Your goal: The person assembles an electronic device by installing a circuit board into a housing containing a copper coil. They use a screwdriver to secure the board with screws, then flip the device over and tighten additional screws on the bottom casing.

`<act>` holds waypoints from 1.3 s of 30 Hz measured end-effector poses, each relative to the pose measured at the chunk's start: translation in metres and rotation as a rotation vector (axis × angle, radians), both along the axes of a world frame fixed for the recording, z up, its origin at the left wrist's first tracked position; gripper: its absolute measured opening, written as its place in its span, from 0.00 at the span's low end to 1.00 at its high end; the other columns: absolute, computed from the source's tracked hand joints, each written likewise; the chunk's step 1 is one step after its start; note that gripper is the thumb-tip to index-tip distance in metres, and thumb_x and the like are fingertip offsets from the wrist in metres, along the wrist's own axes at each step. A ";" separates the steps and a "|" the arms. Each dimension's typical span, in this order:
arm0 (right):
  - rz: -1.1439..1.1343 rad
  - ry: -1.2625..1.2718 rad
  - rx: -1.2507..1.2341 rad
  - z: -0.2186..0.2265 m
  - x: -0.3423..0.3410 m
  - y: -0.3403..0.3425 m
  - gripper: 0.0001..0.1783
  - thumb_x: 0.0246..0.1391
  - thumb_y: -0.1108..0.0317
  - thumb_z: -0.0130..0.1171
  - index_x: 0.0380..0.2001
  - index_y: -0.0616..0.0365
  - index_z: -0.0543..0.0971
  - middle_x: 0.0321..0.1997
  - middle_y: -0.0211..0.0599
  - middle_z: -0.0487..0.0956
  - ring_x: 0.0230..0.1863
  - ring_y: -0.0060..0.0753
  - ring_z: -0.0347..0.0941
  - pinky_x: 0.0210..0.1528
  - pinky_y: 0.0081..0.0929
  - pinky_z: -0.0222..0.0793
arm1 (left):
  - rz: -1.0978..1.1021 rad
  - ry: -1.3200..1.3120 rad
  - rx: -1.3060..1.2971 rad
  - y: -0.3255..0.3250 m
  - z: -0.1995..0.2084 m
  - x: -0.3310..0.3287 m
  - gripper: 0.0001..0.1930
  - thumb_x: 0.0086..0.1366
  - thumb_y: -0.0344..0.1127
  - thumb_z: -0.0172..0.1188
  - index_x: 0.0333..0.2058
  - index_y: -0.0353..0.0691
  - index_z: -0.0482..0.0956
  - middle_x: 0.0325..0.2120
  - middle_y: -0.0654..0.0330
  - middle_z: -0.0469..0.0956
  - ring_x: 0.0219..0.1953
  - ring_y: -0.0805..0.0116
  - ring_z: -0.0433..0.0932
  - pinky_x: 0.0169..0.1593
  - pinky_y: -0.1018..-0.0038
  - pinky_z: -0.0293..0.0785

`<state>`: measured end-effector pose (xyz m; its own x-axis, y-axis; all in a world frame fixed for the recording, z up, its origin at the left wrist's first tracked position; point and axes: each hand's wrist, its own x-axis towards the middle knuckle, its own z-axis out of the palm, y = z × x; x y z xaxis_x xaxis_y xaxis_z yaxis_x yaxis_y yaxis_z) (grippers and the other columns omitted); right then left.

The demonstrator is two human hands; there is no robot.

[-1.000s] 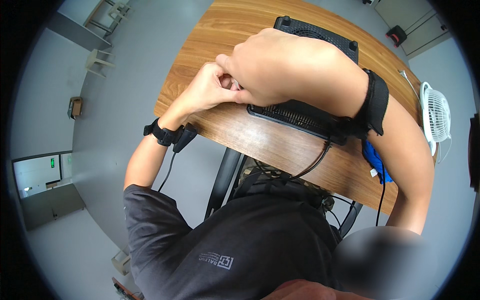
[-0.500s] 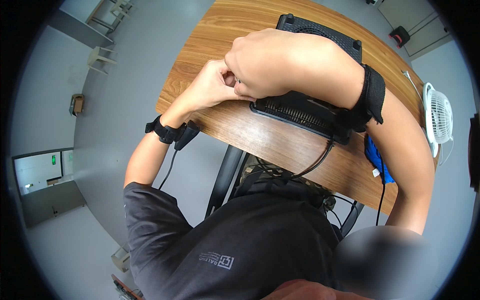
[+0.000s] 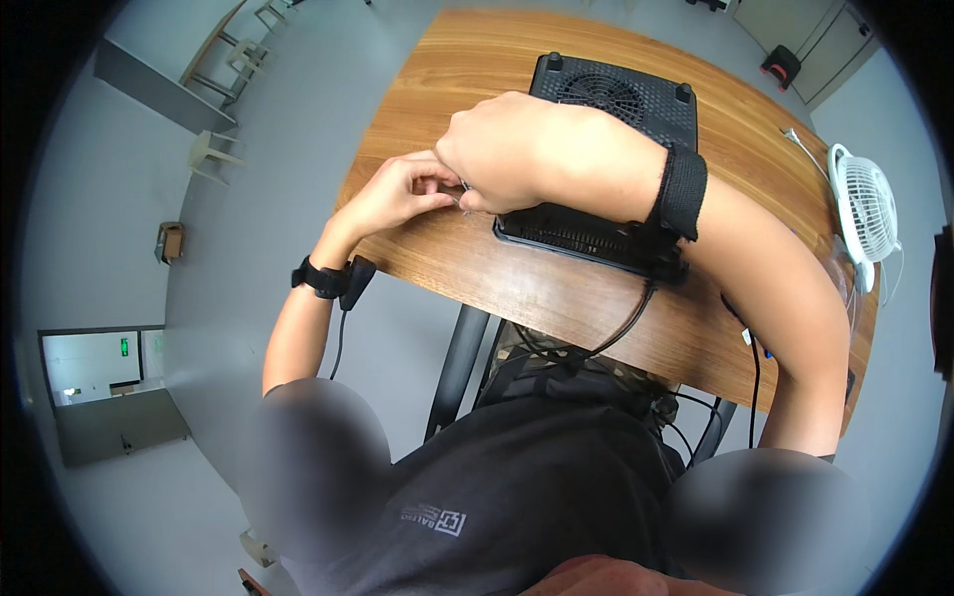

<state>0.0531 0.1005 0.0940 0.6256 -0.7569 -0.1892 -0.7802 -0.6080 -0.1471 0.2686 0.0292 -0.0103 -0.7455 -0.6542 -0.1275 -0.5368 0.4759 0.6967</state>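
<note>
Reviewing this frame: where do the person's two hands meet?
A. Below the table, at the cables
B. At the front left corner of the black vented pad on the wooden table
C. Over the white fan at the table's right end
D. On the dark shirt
B. The left hand and right hand pinch together at the front left corner of the black vented pad, above the wooden table.

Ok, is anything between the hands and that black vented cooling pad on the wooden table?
Nothing visible: both the left hand and right hand meet at the near left corner of the black vented cooling pad, pinching something too small to identify.
</note>
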 end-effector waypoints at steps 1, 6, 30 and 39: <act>0.003 0.010 -0.011 -0.001 -0.001 0.000 0.14 0.53 0.57 0.68 0.32 0.58 0.86 0.30 0.43 0.85 0.34 0.47 0.83 0.40 0.39 0.80 | -0.024 -0.034 -0.068 -0.001 -0.003 0.001 0.13 0.59 0.28 0.71 0.42 0.36 0.84 0.34 0.60 0.82 0.33 0.70 0.79 0.39 0.73 0.76; 0.008 -0.004 -0.006 0.001 -0.003 0.003 0.15 0.54 0.57 0.68 0.32 0.60 0.85 0.31 0.44 0.85 0.36 0.47 0.83 0.40 0.40 0.80 | -0.109 -0.139 -0.266 0.005 -0.017 0.000 0.12 0.60 0.28 0.68 0.44 0.35 0.84 0.43 0.52 0.82 0.44 0.53 0.82 0.49 0.64 0.80; -0.032 -0.083 -0.106 -0.009 -0.009 0.019 0.13 0.46 0.64 0.69 0.32 0.62 0.86 0.33 0.46 0.86 0.37 0.47 0.84 0.39 0.39 0.80 | -0.218 -0.147 -0.594 0.013 -0.056 -0.005 0.02 0.62 0.29 0.60 0.34 0.40 0.80 0.35 0.51 0.81 0.37 0.48 0.81 0.41 0.58 0.79; -0.051 -0.103 -0.120 -0.005 -0.013 0.026 0.15 0.41 0.67 0.70 0.34 0.62 0.87 0.36 0.43 0.86 0.39 0.43 0.85 0.40 0.37 0.81 | -0.093 -0.137 -0.481 0.017 -0.040 -0.020 0.10 0.57 0.35 0.62 0.30 0.33 0.76 0.28 0.45 0.79 0.35 0.41 0.78 0.42 0.54 0.76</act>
<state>0.0405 0.1266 0.0893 0.5976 -0.8012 -0.0318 -0.7947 -0.5865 -0.1567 0.2487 0.0465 -0.0501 -0.8009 -0.5946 0.0710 -0.5479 0.7755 0.3136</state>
